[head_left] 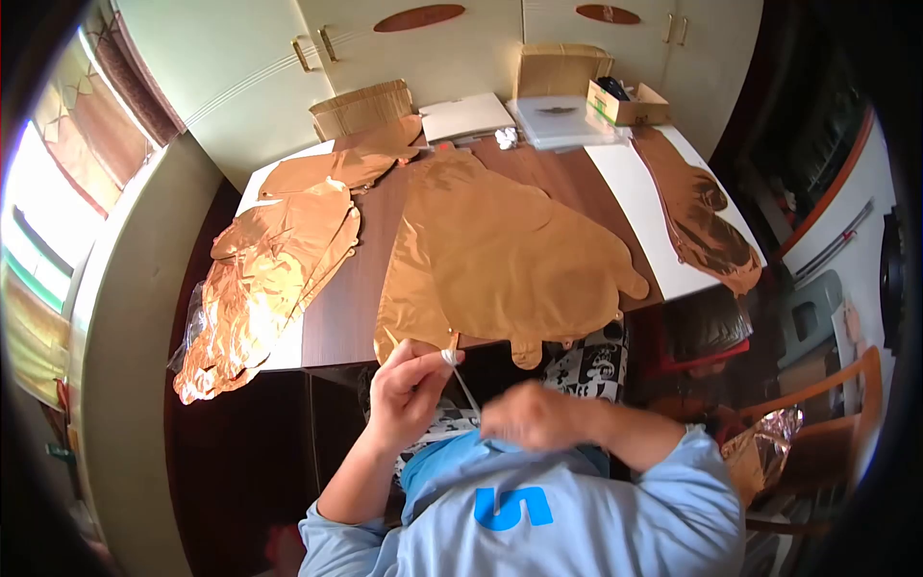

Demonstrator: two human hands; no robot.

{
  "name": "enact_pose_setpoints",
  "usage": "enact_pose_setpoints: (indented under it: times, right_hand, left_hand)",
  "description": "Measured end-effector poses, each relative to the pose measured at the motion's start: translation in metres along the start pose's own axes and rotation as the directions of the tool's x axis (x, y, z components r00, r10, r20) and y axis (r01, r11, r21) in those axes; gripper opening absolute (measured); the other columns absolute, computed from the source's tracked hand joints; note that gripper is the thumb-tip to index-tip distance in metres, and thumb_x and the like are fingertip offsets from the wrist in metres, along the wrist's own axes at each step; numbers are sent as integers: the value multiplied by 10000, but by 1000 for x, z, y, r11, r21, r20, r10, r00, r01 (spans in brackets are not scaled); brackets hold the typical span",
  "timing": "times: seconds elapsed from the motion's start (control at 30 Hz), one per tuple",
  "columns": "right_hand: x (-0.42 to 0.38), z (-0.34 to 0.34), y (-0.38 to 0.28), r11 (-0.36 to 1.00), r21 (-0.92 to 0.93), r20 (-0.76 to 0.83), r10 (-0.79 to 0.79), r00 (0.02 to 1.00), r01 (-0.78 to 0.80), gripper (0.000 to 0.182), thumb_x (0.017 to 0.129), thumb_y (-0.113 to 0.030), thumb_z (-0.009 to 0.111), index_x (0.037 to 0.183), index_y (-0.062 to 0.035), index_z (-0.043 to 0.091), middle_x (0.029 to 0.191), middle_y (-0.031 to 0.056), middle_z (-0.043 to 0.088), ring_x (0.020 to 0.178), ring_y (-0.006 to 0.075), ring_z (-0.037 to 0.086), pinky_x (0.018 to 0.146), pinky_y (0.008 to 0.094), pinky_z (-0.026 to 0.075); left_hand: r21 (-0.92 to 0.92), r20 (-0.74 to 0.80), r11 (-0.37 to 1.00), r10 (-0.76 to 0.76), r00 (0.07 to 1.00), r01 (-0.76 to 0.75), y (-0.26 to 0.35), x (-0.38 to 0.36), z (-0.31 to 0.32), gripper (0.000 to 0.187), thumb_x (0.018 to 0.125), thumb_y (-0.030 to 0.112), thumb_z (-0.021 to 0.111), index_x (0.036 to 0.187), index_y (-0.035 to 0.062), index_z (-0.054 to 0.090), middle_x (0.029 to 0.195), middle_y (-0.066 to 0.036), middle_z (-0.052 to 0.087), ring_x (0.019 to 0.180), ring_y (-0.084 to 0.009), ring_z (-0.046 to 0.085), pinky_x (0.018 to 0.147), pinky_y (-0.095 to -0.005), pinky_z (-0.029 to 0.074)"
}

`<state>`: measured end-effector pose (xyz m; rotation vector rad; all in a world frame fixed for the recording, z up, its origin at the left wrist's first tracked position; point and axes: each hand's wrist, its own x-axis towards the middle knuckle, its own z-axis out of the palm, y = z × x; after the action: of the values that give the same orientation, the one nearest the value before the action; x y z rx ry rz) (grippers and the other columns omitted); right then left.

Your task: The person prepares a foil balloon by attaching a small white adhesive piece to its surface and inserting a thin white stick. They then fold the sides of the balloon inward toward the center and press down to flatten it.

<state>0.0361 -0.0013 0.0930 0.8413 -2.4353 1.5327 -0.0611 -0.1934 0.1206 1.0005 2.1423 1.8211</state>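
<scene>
A large flat copper-coloured foil balloon [510, 250] lies across the middle of the table, its near edge reaching the table's front. My left hand [408, 387] is closed at that edge, pinching a small tab of the balloon where white string is bunched at the fingertips. From there a taut length of white string [467, 392] runs down to my right hand [532, 415]. That hand is closed around the string and slightly smeared by motion. Its fingertips are partly hidden.
More flat foil balloons lie in a pile at the left [279, 260], and others on the right side [697, 207]. Along the back are a small carton [630, 108], a clear plastic box [558, 123] and crumpled white string [506, 137]. A wooden chair [870, 404] stands at right.
</scene>
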Motion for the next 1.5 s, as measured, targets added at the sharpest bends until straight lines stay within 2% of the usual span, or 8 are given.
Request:
enact_pose_setpoints:
  times: [0.13, 0.27, 0.53, 0.67, 0.8, 0.93, 1.07, 1.5]
  right_hand:
    - [9, -27, -11, 981, -182, -130, -85, 988, 61, 147, 932, -161, 571, 823, -63, 580, 719, 84, 580, 664, 279, 602, 586, 374, 474]
    - [2, 1, -6, 994, -95, -40, -54, 998, 50, 161, 930, -183, 582, 827, -59, 580, 711, 91, 569, 643, 288, 602, 598, 389, 482]
    - [3, -6, -4, 987, -146, -2, -68, 998, 67, 175, 955, -208, 555, 846, -77, 596, 736, 105, 603, 710, 315, 633, 609, 386, 496]
    - [12, -29, -9, 983, -136, -170, 104, 980, -127, 187, 954, -223, 555, 846, -75, 592, 737, 117, 598, 684, 315, 627, 601, 402, 496]
    - [2, -5, -2, 996, -89, 37, -1, 999, 4, 145, 939, -193, 579, 858, -73, 582, 758, 132, 600, 689, 310, 628, 584, 423, 476]
    - [19, -38, -15, 977, -179, -325, 53, 944, -116, 144, 933, -155, 580, 826, -58, 579, 644, 124, 564, 615, 329, 608, 565, 392, 472]
    - [3, 4, 1, 996, -87, 41, -18, 999, 21, 121, 910, -159, 599, 829, -71, 612, 704, 106, 593, 658, 295, 625, 567, 379, 484]
    - [26, -34, -2, 980, -142, -316, 91, 944, -142, 156, 920, -175, 607, 801, -76, 589, 646, 87, 549, 600, 280, 578, 548, 377, 458]
  left_hand:
    - [-131, 440, 982, 182, 880, -137, -4, -20, 25, 218, 775, -76, 677, 958, 35, 720, 895, -87, 642, 834, -228, 587, 796, -336, 453]
    - [96, 3, 985, 142, 990, -141, 0, 6, 3, 232, 810, -98, 634, 967, 44, 730, 865, -87, 638, 701, -208, 584, 645, -308, 476]
    - [65, -20, 995, 77, 997, -75, 3, 6, 1, 183, 846, -68, 612, 960, 22, 724, 869, -94, 641, 753, -202, 591, 678, -309, 483]
    - [-144, 460, 981, 181, 869, -128, 3, -12, 22, 192, 797, -55, 676, 976, 14, 687, 884, -90, 624, 838, -216, 589, 725, -322, 477]
    - [-38, -52, 999, 9, 999, -11, -4, 5, 1, 165, 846, -56, 628, 960, 15, 723, 827, -88, 611, 743, -177, 589, 662, -274, 474]
    - [-166, 364, 983, 130, 922, -73, 4, -14, 28, 145, 871, -26, 633, 973, 23, 725, 817, -78, 613, 756, -178, 588, 667, -274, 471]
    - [8, -25, 1000, -21, 999, 21, -1, 5, 7, 152, 863, -24, 649, 989, 25, 720, 819, -75, 613, 769, -175, 579, 662, -275, 458]
    - [-288, 311, 948, -41, 949, 136, 4, -13, 20, 154, 903, 4, 635, 1036, 0, 714, 872, -33, 592, 817, -98, 537, 719, -234, 446]
